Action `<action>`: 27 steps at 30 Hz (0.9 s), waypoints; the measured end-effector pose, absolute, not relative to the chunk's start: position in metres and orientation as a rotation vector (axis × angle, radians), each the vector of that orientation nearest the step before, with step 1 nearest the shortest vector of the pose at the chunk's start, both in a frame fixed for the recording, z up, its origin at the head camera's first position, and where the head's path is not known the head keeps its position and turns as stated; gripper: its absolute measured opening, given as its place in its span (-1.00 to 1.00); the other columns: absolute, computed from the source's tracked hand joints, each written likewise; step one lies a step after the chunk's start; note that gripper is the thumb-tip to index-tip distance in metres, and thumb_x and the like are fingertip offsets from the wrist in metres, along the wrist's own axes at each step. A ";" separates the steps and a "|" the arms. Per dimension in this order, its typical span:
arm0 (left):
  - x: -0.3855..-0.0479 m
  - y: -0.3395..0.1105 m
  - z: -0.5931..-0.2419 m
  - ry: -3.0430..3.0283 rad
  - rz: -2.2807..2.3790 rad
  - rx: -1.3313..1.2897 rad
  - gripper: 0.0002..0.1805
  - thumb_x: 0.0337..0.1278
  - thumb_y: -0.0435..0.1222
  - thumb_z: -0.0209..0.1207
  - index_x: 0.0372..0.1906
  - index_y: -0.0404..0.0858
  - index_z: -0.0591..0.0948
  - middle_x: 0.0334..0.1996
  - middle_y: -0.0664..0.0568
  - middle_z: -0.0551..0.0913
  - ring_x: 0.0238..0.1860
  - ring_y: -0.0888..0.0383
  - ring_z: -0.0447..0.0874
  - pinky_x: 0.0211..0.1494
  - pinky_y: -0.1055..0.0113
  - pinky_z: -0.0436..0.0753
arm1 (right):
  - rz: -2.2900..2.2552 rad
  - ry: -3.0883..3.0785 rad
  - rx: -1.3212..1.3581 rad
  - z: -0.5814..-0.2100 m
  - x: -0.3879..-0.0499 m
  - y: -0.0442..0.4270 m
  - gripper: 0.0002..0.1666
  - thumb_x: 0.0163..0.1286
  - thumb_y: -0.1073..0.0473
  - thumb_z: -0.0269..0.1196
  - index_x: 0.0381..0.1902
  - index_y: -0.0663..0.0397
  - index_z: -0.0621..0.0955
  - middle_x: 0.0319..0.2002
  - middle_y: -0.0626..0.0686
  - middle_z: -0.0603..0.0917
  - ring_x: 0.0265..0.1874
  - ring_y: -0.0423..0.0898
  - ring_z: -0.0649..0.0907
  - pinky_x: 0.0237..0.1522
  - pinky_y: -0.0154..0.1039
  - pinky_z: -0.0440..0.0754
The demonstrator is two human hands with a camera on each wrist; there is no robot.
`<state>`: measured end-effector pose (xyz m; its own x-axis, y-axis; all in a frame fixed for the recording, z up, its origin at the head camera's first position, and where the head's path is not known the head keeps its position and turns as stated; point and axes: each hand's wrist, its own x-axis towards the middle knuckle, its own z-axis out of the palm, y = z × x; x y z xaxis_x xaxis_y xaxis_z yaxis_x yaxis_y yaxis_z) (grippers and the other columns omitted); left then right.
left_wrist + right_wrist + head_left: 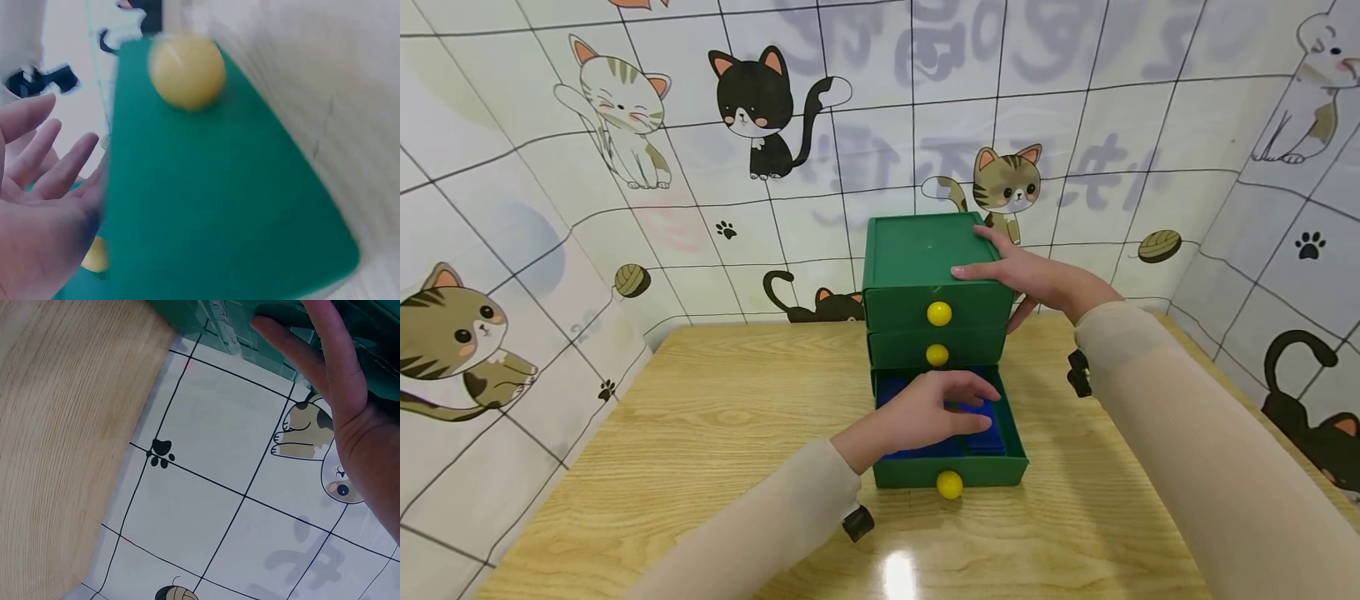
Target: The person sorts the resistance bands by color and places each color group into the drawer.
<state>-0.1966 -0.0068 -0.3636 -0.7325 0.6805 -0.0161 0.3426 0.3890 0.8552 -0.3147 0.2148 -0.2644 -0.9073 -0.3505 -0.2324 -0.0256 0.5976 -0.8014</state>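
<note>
A green drawer cabinet (925, 250) stands at the table's back, its three drawers fitted with round yellow knobs (938, 313). The bottom drawer (917, 473) is pulled out, with flat blue pieces (985, 440) inside. Over that drawer hovers my left hand (936, 408), fingers loosely bent and nothing held; it partly hides the contents. In the left wrist view, the green drawer front (212, 187) is close beside this hand. My right hand (1030, 271) rests on the cabinet's top right edge, some fingers spread over the top and others down the side.
The cabinet stands on a wood-grain table (752, 400). Behind it and at both sides rises a white wall covering (880, 108) with black grid lines and cartoon cats. A black strap piece (858, 523) shows at the left sleeve, another (1079, 372) at the right sleeve.
</note>
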 end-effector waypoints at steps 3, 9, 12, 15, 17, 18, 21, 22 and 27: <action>-0.178 -0.013 -0.357 2.223 1.299 0.953 -0.69 0.48 -0.21 0.32 0.22 -0.11 0.70 0.21 -0.01 0.76 0.14 0.31 0.75 0.19 0.46 0.68 | -1.219 2.464 -0.303 -0.264 -0.315 0.214 0.34 0.38 -0.52 0.30 0.69 -0.67 -0.39 0.76 0.12 -0.37 0.66 0.45 0.12 -0.17 0.19 0.84; -0.143 -0.025 -0.357 2.286 1.229 0.992 -0.76 0.44 -0.23 0.35 0.11 -0.17 0.74 -0.14 0.08 0.84 -0.25 0.51 0.70 -0.06 0.56 0.70 | -1.216 2.460 -0.309 -0.263 -0.314 0.214 0.33 0.39 -0.51 0.29 0.68 -0.70 -0.40 0.76 0.10 -0.40 0.65 0.44 0.13 -0.17 0.20 0.83; -0.132 -0.033 -0.363 2.364 1.224 0.907 -0.78 0.41 -0.21 0.38 0.04 -0.19 0.76 -0.32 0.10 0.84 -0.40 0.48 0.67 -0.25 0.55 0.66 | -1.224 2.454 -0.306 -0.264 -0.313 0.215 0.33 0.40 -0.50 0.29 0.68 -0.69 -0.41 0.76 0.13 -0.36 0.64 0.44 0.17 -0.17 0.21 0.83; -0.126 -0.041 -0.371 2.430 1.225 0.798 -0.78 0.36 -0.20 0.42 -0.02 -0.20 0.78 -0.37 0.11 0.84 -0.43 0.46 0.67 -0.32 0.52 0.63 | -1.230 2.445 -0.302 -0.264 -0.314 0.215 0.34 0.40 -0.49 0.30 0.68 -0.69 -0.41 0.76 0.16 -0.32 0.62 0.43 0.21 -0.17 0.21 0.83; -0.123 -0.044 -0.375 2.470 1.205 0.738 -0.79 0.33 -0.19 0.44 -0.05 -0.21 0.79 -0.36 0.11 0.83 -0.41 0.45 0.67 -0.32 0.51 0.63 | -1.234 2.443 -0.298 -0.264 -0.313 0.215 0.34 0.40 -0.49 0.30 0.68 -0.68 -0.42 0.76 0.17 -0.29 0.61 0.42 0.24 -0.18 0.21 0.83; -0.122 -0.046 -0.377 2.483 1.190 0.721 -0.79 0.32 -0.19 0.44 -0.06 -0.21 0.79 -0.34 0.11 0.84 -0.38 0.45 0.68 -0.31 0.51 0.64 | -1.233 2.444 -0.298 -0.264 -0.314 0.215 0.34 0.41 -0.48 0.30 0.68 -0.68 -0.41 0.76 0.17 -0.30 0.61 0.42 0.24 -0.18 0.21 0.83; -0.118 -0.048 -0.383 2.507 1.141 0.691 -0.77 0.32 -0.19 0.44 -0.03 -0.21 0.79 -0.26 0.12 0.84 -0.32 0.45 0.69 -0.27 0.53 0.65 | -1.228 2.448 -0.300 -0.263 -0.313 0.214 0.33 0.41 -0.49 0.29 0.68 -0.68 -0.42 0.76 0.14 -0.33 0.62 0.43 0.20 -0.18 0.21 0.83; -0.117 -0.048 -0.384 2.510 1.134 0.682 -0.76 0.32 -0.19 0.44 -0.02 -0.21 0.79 -0.23 0.12 0.84 -0.30 0.45 0.69 -0.25 0.53 0.66 | -1.229 2.447 -0.300 -0.263 -0.313 0.214 0.33 0.41 -0.49 0.29 0.68 -0.69 -0.42 0.76 0.14 -0.34 0.63 0.43 0.19 -0.18 0.21 0.83; -0.116 -0.049 -0.390 2.499 1.160 0.654 -0.73 0.32 -0.21 0.44 0.04 -0.17 0.79 -0.11 0.12 0.85 -0.23 0.42 0.74 -0.15 0.51 0.69 | -1.223 2.436 -0.300 -0.262 -0.314 0.213 0.32 0.43 -0.47 0.27 0.67 -0.68 -0.44 0.76 0.16 -0.36 0.63 0.46 0.16 -0.17 0.21 0.83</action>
